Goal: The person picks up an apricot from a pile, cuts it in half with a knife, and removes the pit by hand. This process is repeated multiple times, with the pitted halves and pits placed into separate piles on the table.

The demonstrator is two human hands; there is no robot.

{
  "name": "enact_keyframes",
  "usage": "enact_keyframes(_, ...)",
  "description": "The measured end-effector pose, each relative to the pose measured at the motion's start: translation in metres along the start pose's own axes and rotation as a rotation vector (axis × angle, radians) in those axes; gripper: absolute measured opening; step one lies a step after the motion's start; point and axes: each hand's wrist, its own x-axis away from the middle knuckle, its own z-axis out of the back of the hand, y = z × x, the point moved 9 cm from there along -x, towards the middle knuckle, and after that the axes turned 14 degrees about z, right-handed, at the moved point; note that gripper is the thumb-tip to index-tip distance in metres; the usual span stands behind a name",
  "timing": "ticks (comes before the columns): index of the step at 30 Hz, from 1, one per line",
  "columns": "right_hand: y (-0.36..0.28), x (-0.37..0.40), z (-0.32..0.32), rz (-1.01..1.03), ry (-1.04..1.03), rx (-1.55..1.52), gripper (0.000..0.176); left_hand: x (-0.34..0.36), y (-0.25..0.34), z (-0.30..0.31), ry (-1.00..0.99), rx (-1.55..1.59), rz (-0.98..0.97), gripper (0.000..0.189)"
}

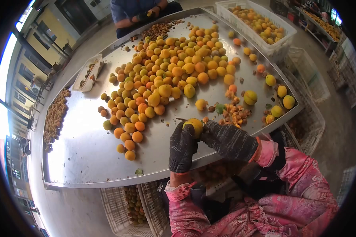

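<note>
Both my hands wear dark knit gloves and meet over the near edge of a steel table [87, 158]. My left hand [182, 147] grips a yellow apricot [194, 125] from below. My right hand [229, 140] closes on the same apricot from the right side. A thin dark blade tip seems to stick out left of the fruit, but I cannot tell which hand holds it. A big heap of yellow and orange apricots [166, 75] covers the table's middle and far part.
A pile of pits and scraps [235, 112] lies right of my hands. White crates stand around: one with fruit [261, 23] at the far right, one [126, 205] under the table. A small tray [89, 73] sits at left. Another person's hands [146, 15] work at the far end.
</note>
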Motion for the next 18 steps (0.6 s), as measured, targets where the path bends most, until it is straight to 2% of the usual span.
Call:
enact_keyframes(2, 0.006, -0.008, 0.009, 0.045, -0.065, -0.006, 0.032, 0.002, 0.007, -0.001, -0.036, 0.063, -0.064, 0.036)
enact_keyframes(3, 0.003, -0.011, 0.006, 0.097, -0.130, -0.013, 0.034, -0.003, -0.001, -0.007, -0.036, 0.062, -0.063, 0.036)
enact_keyframes(4, -0.002, -0.012, 0.001, 0.097, -0.129, -0.014, 0.034, -0.006, 0.000, -0.004, 0.122, 0.114, -0.232, 0.038)
enact_keyframes(5, -0.006, -0.010, 0.002, 0.028, -0.029, 0.053, 0.034, -0.001, 0.005, 0.004, 0.278, 0.165, -0.401, 0.040)
enact_keyframes(6, -0.008, -0.007, 0.005, -0.037, 0.069, 0.120, 0.035, 0.007, 0.015, -0.004, 0.204, 0.264, -0.226, 0.044)
enact_keyframes(7, -0.011, -0.006, 0.001, -0.029, 0.067, 0.126, 0.035, 0.008, 0.017, -0.006, 0.204, 0.270, -0.234, 0.044)
enact_keyframes(9, 0.000, -0.003, -0.017, -0.207, -0.019, -0.090, 0.034, 0.003, -0.005, -0.012, 0.134, 0.432, -0.024, 0.051)
enact_keyframes(11, -0.004, -0.001, -0.012, -0.180, -0.026, -0.042, 0.034, -0.003, -0.015, -0.005, 0.127, 0.387, -0.043, 0.052)
enact_keyframes(13, -0.001, -0.004, 0.002, -0.150, -0.026, 0.023, 0.033, -0.007, -0.009, -0.002, 0.110, 0.023, -0.264, 0.051)
enact_keyframes(15, -0.013, -0.008, 0.020, 0.026, 0.060, 0.117, 0.032, 0.009, 0.011, -0.001, 0.087, 0.035, -0.263, 0.054)
enact_keyframes(16, -0.005, -0.005, 0.016, 0.028, 0.060, 0.113, 0.032, 0.015, 0.017, -0.001, 0.070, 0.052, -0.259, 0.056)
enact_keyframes(18, -0.004, -0.002, 0.005, 0.227, 0.066, -0.131, 0.037, 0.020, 0.016, 0.000, 0.039, 0.078, -0.280, 0.058)
